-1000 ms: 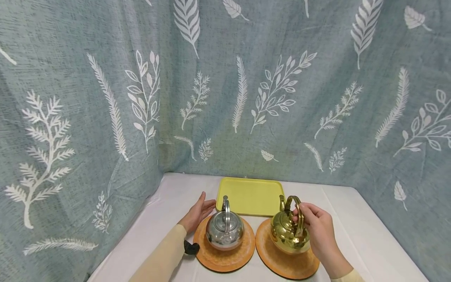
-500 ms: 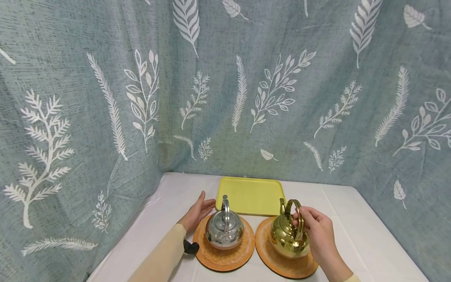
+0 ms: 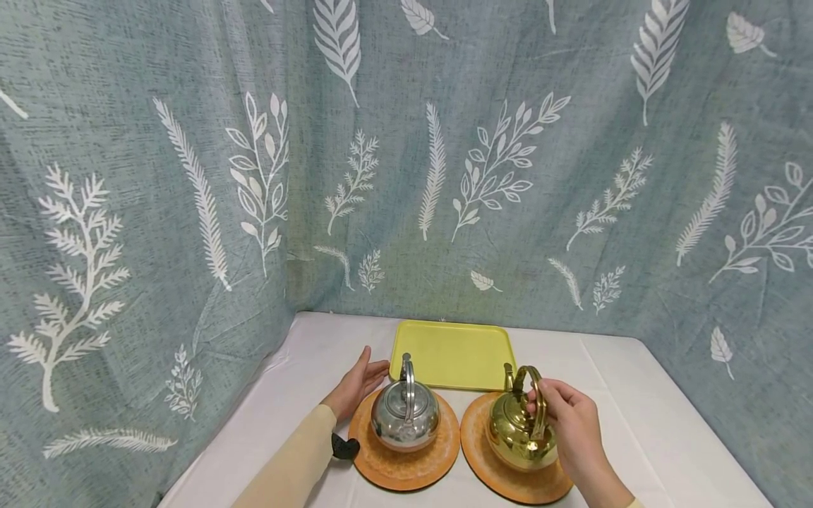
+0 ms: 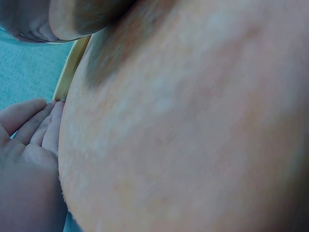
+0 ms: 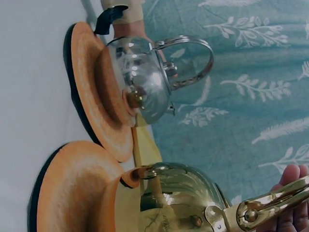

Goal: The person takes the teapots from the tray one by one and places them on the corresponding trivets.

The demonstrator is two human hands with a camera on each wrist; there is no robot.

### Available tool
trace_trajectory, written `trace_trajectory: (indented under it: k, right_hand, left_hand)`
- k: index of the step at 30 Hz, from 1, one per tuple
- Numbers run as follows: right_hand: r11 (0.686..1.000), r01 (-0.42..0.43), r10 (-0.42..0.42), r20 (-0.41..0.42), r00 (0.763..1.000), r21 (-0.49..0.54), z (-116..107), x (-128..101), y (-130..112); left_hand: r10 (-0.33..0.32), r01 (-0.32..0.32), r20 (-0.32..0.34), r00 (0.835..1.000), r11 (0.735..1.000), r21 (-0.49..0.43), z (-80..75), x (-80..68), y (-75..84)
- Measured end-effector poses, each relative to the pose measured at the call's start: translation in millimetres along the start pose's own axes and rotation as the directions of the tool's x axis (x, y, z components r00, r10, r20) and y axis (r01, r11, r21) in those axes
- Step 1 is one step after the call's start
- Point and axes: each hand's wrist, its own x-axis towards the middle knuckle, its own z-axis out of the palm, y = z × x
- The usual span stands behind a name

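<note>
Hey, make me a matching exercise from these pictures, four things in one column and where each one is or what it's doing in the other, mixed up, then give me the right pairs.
Things:
1. gold kettle
2. silver kettle
3. yellow tray
4. left hand

Places or states:
A. lies flat at the back of the table, nothing on it
B. stands on the left orange mat, handle upright, no hand on it
C. rests open against the edge of the left mat
D. is on the right orange mat, its handle gripped by the right hand

Pairs: 1-D, 2-B, 3-A, 4-C
</note>
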Motion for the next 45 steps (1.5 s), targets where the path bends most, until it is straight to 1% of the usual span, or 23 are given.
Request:
trace_trajectory:
  k: [9, 13, 17, 19, 24, 29, 34, 40, 45]
  right_hand:
    - [1.000, -0.005, 0.005, -0.026, 1.000, -0.019, -2, -3, 2]
    - [1.000, 0.000, 0.000, -0.023, 1.000, -0.006, -3, -4, 2]
    - [1.000, 0.007, -0.007, -0.020, 1.000, -0.001, -4, -6, 3]
    - [1.000, 0.003, -0.004, -0.028, 1.000, -0.007, -4, -7, 4]
    - [1.000, -0.008, 0.007, -0.049, 0.999, -0.019, -5, -7, 4]
    - [0.998, -0.032, 0.028, -0.070, 0.997, -0.055, -6, -5, 5]
    - [0.997, -0.053, 0.047, -0.084, 0.995, -0.064, -11, -4, 3]
    - [0.998, -0.030, 0.026, -0.074, 0.997, -0.053, -13, -1, 1]
    - [0.996, -0.050, 0.046, -0.052, 0.998, -0.078, -14, -3, 3]
  left_hand:
    - [-0.017, 0.017, -0.009, 1.000, 1.000, 0.001, 2.2, -3.5, 2.1]
    - [-0.007, 0.007, -0.007, 1.000, 1.000, -0.001, 2.0, -3.4, 1.5]
    - [-0.012, 0.012, -0.011, 1.000, 1.000, 0.000, 2.3, -3.0, 1.7]
    - [-0.023, 0.023, -0.014, 1.000, 1.000, 0.002, 2.9, -3.1, 1.3]
    - [-0.022, 0.022, -0.007, 1.000, 1.000, 0.013, 3.7, -2.3, 3.3]
    - [-0.005, 0.005, -0.011, 1.000, 1.000, -0.004, 3.7, -3.6, 0.9]
    - [0.017, -0.017, -0.005, 1.000, 1.000, -0.008, 7.0, -0.5, 2.2]
    - [0.028, -0.028, -0.008, 1.000, 1.000, -0.008, 7.7, 0.0, 4.4]
    - [0.031, -0.031, -0.022, 0.999, 0.999, -0.034, 2.0, -4.6, -1.3]
